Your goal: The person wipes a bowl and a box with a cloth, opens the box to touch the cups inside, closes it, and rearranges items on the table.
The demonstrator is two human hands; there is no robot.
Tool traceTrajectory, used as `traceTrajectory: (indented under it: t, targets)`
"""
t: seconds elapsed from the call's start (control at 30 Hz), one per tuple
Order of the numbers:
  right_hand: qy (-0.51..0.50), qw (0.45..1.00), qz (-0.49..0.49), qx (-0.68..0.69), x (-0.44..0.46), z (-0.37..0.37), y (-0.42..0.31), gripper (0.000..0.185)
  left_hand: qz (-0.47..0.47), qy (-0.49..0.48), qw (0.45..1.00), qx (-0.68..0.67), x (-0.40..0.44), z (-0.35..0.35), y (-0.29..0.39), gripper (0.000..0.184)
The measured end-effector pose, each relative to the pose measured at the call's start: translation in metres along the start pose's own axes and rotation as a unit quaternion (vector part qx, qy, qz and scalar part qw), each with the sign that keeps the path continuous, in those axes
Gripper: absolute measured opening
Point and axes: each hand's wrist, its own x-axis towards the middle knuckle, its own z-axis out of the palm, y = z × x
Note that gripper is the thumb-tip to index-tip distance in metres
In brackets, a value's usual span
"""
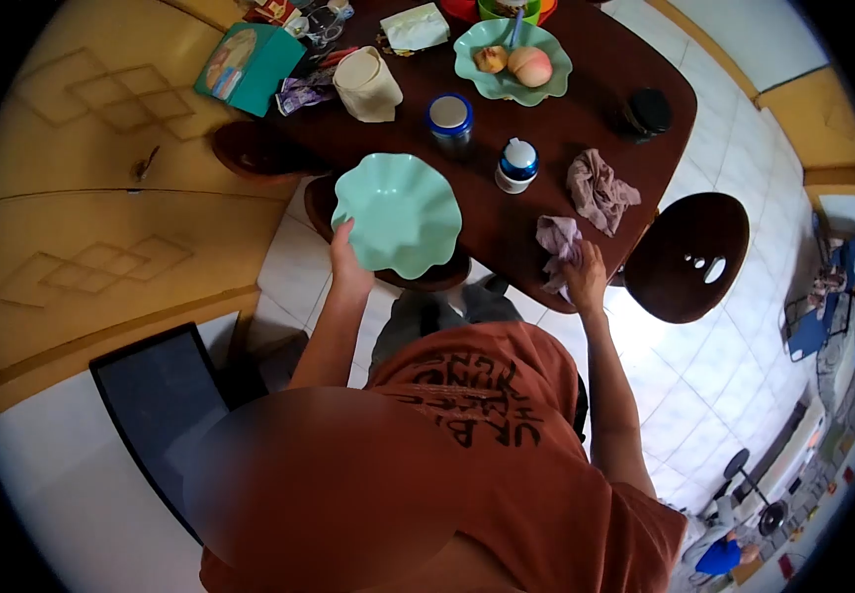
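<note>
A pale green plate with a wavy rim (397,214) is tilted near the table's front edge. My left hand (348,265) grips it at its lower left, the thumb over the rim. On the right, my right hand (586,275) has its fingers closed on a crumpled purple cloth (558,244) at the table edge. Just beyond lies a second crumpled cloth (601,192), brownish pink. A small blue and white jar (516,166) and a blue-rimmed container with a silver lid (450,123) stand between the plate and the cloths.
On the dark table (507,225) are a green dish with fruit (513,61), a dark-lidded jar (645,114), a beige container (367,85) and a green box (250,67). A brown chair (688,258) stands at the right. A person (722,551) is far off, lower right.
</note>
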Motion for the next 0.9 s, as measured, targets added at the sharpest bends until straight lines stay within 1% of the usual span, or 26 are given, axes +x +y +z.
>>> traceTrajectory:
  t: [0.07, 0.1, 0.17, 0.2, 0.27, 0.3, 0.33, 0.4, 0.47, 0.53, 0.57, 0.6, 0.7, 0.73, 0.8, 0.83, 0.87, 0.9]
  targets:
    - [0.002, 1.000, -0.009, 0.000, 0.000, 0.002, -0.001, 0.045, 0.018, 0.063, 0.998, 0.014, 0.028, -0.019, -0.009, 0.047]
    - [0.001, 1.000, 0.001, -0.001, 0.001, 0.000, -0.006, 0.045, 0.022, 0.063, 0.998, 0.011, 0.040, -0.022, -0.010, 0.047]
    - [0.004, 1.000, 0.004, -0.015, 0.004, 0.005, -0.003, 0.045, 0.028, 0.134, 0.990, -0.017, 0.061, -0.025, -0.013, 0.042]
    - [0.004, 1.000, 0.000, -0.015, 0.006, 0.004, -0.005, 0.045, 0.031, 0.134, 0.990, -0.020, 0.072, -0.025, -0.014, 0.042]
    - [-0.013, 1.000, 0.011, -0.006, 0.008, 0.003, -0.009, 0.044, 0.014, 0.208, 0.978, -0.030, 0.088, -0.024, -0.018, 0.040]
    - [-0.005, 1.000, 0.008, -0.023, 0.009, 0.004, -0.011, 0.043, 0.019, 0.204, 0.975, -0.081, 0.087, -0.018, -0.016, 0.039]
    - [-0.007, 1.000, 0.004, -0.023, 0.009, 0.004, -0.012, 0.043, 0.021, 0.205, 0.975, -0.084, 0.091, -0.019, -0.017, 0.039]
    - [-0.014, 1.000, 0.011, -0.016, 0.008, 0.003, -0.015, 0.043, 0.042, 0.129, 0.989, -0.062, 0.098, -0.024, -0.020, 0.039]
    - [-0.009, 1.000, -0.011, -0.011, 0.006, 0.003, -0.019, 0.040, 0.030, 0.118, 0.990, -0.065, 0.105, -0.027, -0.023, 0.040]
    - [-0.026, 0.999, 0.009, -0.025, 0.006, 0.003, -0.025, 0.039, -0.006, 0.056, 0.998, -0.033, 0.108, -0.030, -0.025, 0.042]
    - [-0.020, 1.000, -0.004, -0.013, 0.004, 0.003, -0.028, 0.040, -0.021, 0.040, 0.999, -0.026, 0.109, -0.033, -0.025, 0.049]
    - [-0.020, 1.000, -0.004, -0.014, 0.003, 0.002, -0.032, 0.040, -0.022, 0.040, 0.999, -0.027, 0.108, -0.036, -0.024, 0.049]
    - [0.000, 1.000, -0.031, -0.003, 0.000, 0.002, -0.048, 0.040, -0.119, -0.017, 0.992, -0.036, 0.102, -0.046, -0.021, 0.048]
    - [0.006, 1.000, -0.019, -0.003, -0.001, 0.002, -0.055, 0.042, -0.119, -0.020, 0.992, -0.037, 0.099, -0.050, -0.019, 0.048]
    - [0.016, 1.000, -0.009, -0.005, -0.005, 0.006, -0.072, 0.043, -0.191, -0.030, 0.981, -0.011, 0.092, -0.059, -0.013, 0.046]
    - [0.034, 0.999, -0.006, 0.011, -0.008, 0.009, -0.082, 0.043, -0.230, -0.073, 0.969, -0.044, 0.088, -0.064, -0.007, 0.042]
    - [0.052, 0.998, -0.003, 0.027, -0.011, 0.013, -0.094, 0.044, -0.249, -0.108, 0.962, -0.038, 0.085, -0.069, -0.002, 0.040]
    - [0.053, 0.998, 0.004, 0.022, -0.013, 0.016, -0.111, 0.044, -0.265, -0.095, 0.959, -0.028, 0.077, -0.065, 0.008, 0.039]
